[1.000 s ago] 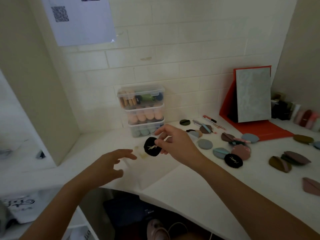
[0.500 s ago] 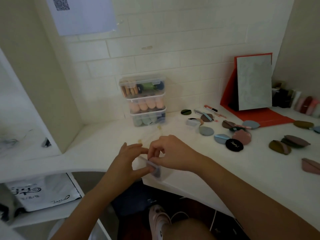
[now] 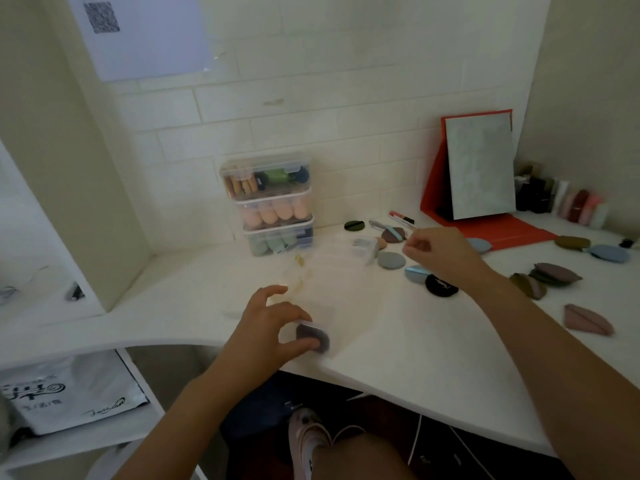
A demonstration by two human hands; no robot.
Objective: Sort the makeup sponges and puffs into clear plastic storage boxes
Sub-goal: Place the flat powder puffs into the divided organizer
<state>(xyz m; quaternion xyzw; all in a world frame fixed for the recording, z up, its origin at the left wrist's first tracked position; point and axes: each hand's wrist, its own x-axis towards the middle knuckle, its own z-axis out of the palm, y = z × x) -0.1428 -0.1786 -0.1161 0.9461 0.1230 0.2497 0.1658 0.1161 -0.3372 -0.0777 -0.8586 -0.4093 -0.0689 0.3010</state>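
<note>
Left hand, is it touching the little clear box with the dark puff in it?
Touching. The head view shows the left hand pinching the clear box: it closes on the box's far edge and near side with no gap.

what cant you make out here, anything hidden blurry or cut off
Head view only.
Small clear plastic box in the left hand: motion-blurred; a dark round puff shows inside, lid unclear.
Right hand: blurred; whether it pinches anything cannot be told.
Black round puff with gold logo: partly hidden by the right forearm.
White sheet with QR code: cut by top edge.
Row of bottles, far right: too blurred to identify.
</note>
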